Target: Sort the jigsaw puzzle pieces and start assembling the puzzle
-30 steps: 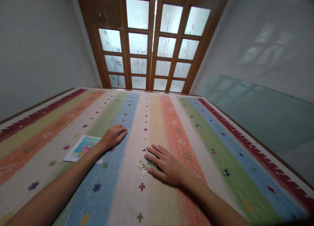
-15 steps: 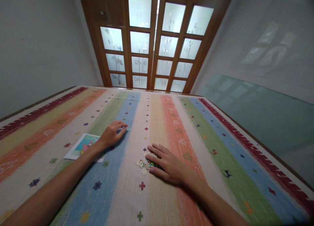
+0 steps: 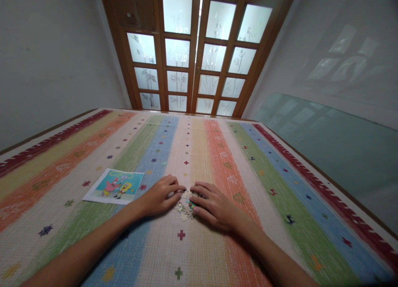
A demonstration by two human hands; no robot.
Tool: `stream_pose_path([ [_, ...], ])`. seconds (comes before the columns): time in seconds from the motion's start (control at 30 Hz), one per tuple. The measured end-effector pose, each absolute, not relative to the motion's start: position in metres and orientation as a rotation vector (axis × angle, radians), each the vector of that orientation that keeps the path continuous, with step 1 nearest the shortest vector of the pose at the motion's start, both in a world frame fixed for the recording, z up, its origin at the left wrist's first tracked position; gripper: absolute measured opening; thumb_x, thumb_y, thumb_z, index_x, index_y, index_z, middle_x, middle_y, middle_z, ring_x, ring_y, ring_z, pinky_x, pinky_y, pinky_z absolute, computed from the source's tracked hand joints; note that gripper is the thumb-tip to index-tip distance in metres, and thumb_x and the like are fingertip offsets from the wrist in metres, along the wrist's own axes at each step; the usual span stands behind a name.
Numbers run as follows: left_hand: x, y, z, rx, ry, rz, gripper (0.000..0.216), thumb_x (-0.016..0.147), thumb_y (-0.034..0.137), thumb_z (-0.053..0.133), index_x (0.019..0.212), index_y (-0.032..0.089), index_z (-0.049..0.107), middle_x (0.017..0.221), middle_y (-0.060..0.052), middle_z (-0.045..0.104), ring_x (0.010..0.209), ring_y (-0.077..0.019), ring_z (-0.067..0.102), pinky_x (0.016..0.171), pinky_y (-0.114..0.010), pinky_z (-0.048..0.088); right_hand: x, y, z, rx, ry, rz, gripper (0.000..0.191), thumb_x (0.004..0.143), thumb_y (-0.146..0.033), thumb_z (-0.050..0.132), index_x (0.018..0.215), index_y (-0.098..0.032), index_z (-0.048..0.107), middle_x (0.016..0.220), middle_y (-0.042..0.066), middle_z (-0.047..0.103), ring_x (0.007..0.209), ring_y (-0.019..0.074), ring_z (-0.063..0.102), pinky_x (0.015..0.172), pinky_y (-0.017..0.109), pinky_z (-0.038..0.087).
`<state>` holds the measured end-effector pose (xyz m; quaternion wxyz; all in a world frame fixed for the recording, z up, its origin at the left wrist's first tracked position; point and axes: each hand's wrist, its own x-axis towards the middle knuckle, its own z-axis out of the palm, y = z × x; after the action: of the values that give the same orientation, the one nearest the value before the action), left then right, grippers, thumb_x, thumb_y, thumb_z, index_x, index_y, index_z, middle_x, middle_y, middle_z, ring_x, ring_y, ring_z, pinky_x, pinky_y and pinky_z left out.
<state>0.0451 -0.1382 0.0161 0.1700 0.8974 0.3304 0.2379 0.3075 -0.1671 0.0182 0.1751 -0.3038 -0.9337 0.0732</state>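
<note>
A small pile of jigsaw puzzle pieces lies on the striped tablecloth, some pale side up and some coloured. My right hand rests over the pile's right side, fingers spread and covering part of it. At the pile's left edge is my left hand, its thumb and forefinger apart, the fingertips touching or just above the pieces. No piece shows clearly between them. Farther off, one greenish puzzle piece lies alone on the blue stripe. A printed cartoon picture lies flat to the left, beyond my left forearm.
The tablecloth with coloured stripes covers the whole table. A wooden door with glass panes stands beyond the far edge. White walls rise on both sides, with a pale green panel at the right.
My left hand has moved back and to the right, from beside the lone puzzle piece to the pile. The printed picture is now uncovered. My right hand has shifted slightly right.
</note>
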Motion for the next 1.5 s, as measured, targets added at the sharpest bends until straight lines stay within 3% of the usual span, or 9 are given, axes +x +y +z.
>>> stream_pose_path([
  [0.13,0.050,-0.140,0.011,2.588,0.971,0.680,0.022,0.102,0.028,0.052,0.105,0.020,0.073,0.089,-0.006,0.061,0.088,-0.0215,0.057,0.082,-0.036,0.047,0.306,-0.167,0.019,-0.837,-2.630,0.193,0.037,0.107,-0.038,0.043,0.126,-0.018,0.068,0.136,0.012,0.064,0.134,0.0295,0.052,0.114,0.050,0.043],
  [0.33,0.051,-0.140,0.009,2.544,0.962,0.701,0.016,0.101,0.028,0.056,0.104,0.019,0.070,0.088,-0.005,0.062,0.086,-0.0210,0.057,0.080,-0.035,0.045,0.306,-0.168,0.021,-0.822,-2.618,0.196,0.036,0.107,-0.037,0.043,0.121,-0.018,0.069,0.129,0.012,0.067,0.129,0.0288,0.054,0.112,0.049,0.045],
  [0.57,0.048,-0.133,0.009,2.631,0.902,0.754,0.026,0.107,0.026,0.044,0.095,0.018,0.065,0.088,-0.006,0.064,0.086,-0.0210,0.056,0.082,-0.036,0.044,0.306,-0.168,0.020,-0.820,-2.619,0.195,0.034,0.107,-0.036,0.042,0.120,-0.019,0.069,0.128,0.011,0.067,0.127,0.0274,0.054,0.110,0.047,0.046],
  [0.77,0.017,-0.107,0.017,2.526,1.358,0.991,0.027,0.104,0.031,0.045,0.086,0.019,0.061,0.086,-0.006,0.064,0.086,-0.0228,0.056,0.087,-0.040,0.046,0.307,-0.166,0.014,-0.767,-2.585,0.162,0.033,0.107,-0.036,0.044,0.117,-0.016,0.069,0.124,0.012,0.067,0.122,0.0276,0.055,0.108,0.046,0.046],
  [0.87,-0.003,-0.093,0.018,2.413,1.591,0.925,0.027,0.100,0.036,0.048,0.086,0.019,0.064,0.085,-0.006,0.066,0.084,-0.0235,0.057,0.086,-0.040,0.048,0.306,-0.166,0.013,-0.765,-2.583,0.166,0.032,0.107,-0.035,0.044,0.116,-0.017,0.069,0.124,0.011,0.067,0.121,0.0270,0.056,0.108,0.045,0.046],
  [1.17,-0.018,-0.078,0.007,2.380,1.747,0.799,0.030,0.094,0.037,0.051,0.083,0.018,0.072,0.089,-0.011,0.071,0.090,-0.0287,0.060,0.089,-0.045,0.048,0.306,-0.165,0.013,-0.750,-2.570,0.143,0.031,0.107,-0.035,0.044,0.116,-0.017,0.068,0.123,0.010,0.068,0.119,0.0265,0.057,0.107,0.045,0.046],
  [1.5,-0.015,-0.075,0.013,2.395,1.779,0.825,0.026,0.090,0.035,0.053,0.084,0.016,0.069,0.082,-0.011,0.066,0.087,-0.0307,0.058,0.087,-0.047,0.047,0.306,-0.166,0.012,-0.757,-2.582,0.136,0.031,0.107,-0.035,0.044,0.116,-0.017,0.068,0.124,0.011,0.067,0.119,0.0264,0.057,0.106,0.045,0.046],
])
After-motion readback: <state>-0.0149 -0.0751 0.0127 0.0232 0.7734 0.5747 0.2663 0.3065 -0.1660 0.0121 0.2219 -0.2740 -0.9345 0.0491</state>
